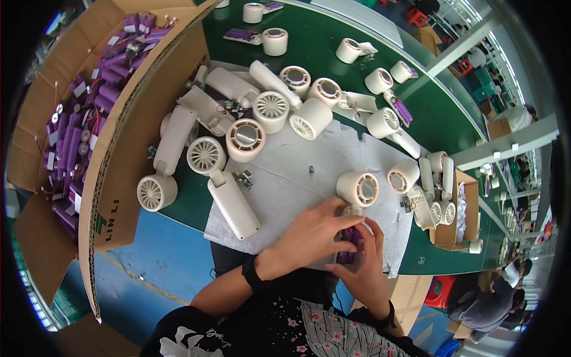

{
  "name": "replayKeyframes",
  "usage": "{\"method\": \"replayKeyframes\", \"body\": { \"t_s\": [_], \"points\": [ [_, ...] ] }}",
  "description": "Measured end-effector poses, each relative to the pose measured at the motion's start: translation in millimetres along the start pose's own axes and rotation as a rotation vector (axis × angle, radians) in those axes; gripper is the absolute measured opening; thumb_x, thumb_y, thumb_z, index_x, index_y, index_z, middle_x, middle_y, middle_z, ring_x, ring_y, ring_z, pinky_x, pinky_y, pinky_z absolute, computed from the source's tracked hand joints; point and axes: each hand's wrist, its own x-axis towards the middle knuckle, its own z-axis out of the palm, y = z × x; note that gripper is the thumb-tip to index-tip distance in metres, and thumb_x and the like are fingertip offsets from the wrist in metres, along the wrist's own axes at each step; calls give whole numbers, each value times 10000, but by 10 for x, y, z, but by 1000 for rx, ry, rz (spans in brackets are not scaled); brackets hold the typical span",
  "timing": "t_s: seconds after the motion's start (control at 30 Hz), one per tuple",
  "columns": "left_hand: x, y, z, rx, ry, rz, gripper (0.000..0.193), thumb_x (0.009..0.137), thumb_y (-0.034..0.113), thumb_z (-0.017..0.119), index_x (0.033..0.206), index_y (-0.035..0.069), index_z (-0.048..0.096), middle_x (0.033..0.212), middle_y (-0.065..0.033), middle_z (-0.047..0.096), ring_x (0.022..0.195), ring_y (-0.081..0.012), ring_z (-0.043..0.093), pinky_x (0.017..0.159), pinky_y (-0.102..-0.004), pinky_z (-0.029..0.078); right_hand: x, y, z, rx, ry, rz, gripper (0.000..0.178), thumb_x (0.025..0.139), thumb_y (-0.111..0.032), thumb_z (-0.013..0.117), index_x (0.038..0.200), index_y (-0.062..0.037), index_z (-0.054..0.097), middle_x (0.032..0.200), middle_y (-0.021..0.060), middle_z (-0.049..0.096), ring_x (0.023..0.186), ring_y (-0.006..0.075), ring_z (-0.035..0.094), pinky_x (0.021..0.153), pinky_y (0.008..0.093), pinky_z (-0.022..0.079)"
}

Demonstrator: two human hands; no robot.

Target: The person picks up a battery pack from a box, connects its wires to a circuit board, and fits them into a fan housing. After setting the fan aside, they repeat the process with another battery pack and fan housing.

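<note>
A white handheld fan (pixel 357 189) lies on the grey sheet at the table's near side, its round head pointing away from me. Purple battery cells (pixel 347 245) show in its handle, between my hands. My left hand (pixel 315 229) is closed over the neck and upper handle from the left, its fingertips bent near the head. From the right, my right hand (pixel 367 265) curls its fingers and thumb around the handle beside the cells. My fingers cover most of the handle, so the exact contact of each fingertip is hidden.
Several white fans and open handle shells (pixel 235 205) crowd the green table (pixel 321 35) and grey sheet (pixel 279 184). A big cardboard box (pixel 119 196) of purple batteries (pixel 107 92) stands at left. At right is a smaller carton (pixel 470 208). Farther right, people work nearby.
</note>
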Motion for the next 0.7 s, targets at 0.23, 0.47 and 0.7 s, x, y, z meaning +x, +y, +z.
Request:
{"method": "replayKeyframes", "body": {
  "t_s": [0.23,0.47,0.7],
  "points": [
    [-26,156,110,-96,173,68,461,771,279,748,1191,142,617,1133,-107,570,852,-247,638,729,-355,546,4,228,-158,701,122,330,690,714,-7,661,1355,21,406,1237,181,559,1042,236,600,926,340,473],
    [-113,-10,130,-112,167,87,361,811,233,711,1149,134,633,1092,-83,583,834,-233,623,732,-344,535,1140,304,-1186,1054,144,466,645,794,-94,668,1367,41,403,1260,243,547,1031,219,596,821,305,514],
    [-74,14,155,-70,105,133,309,819,221,699,1107,120,652,1040,-64,603,876,-223,616,748,-337,525,3146,2407,-2318,366,175,498,495,834,-175,687,1290,-53,536,1047,97,643,899,196,625,740,287,494]
  ]
}}
